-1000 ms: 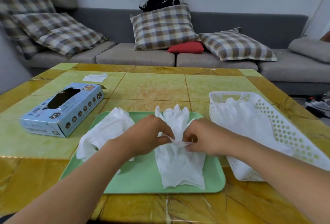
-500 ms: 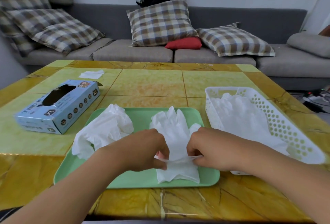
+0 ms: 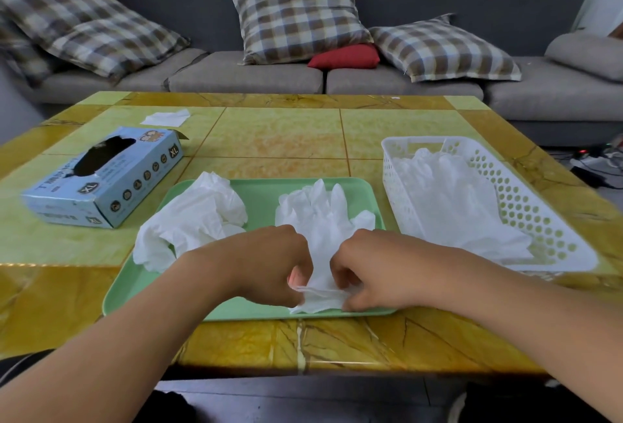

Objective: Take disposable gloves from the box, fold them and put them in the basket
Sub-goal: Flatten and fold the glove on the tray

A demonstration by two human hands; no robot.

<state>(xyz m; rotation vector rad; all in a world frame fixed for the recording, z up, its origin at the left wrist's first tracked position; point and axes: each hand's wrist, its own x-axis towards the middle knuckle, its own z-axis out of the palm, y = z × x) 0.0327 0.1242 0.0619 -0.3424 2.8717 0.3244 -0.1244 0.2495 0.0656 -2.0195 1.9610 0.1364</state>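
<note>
Glossy marbled table (image 3: 269,139); matt plastic tray (image 3: 259,193); perforated plastic basket (image 3: 526,206); cardboard box (image 3: 111,183).

Both forearms are bare to the fingers (image 3: 296,279): no sleeves, rings, watch or gloves on either hand.

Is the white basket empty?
No, the basket already holds white gloves.

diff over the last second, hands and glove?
Both hands slid toward the person along the flat glove, from its middle to its cuff; the left hand and right hand pinch it there. Unchanged: crumpled gloves, tray, box, basket.
</note>
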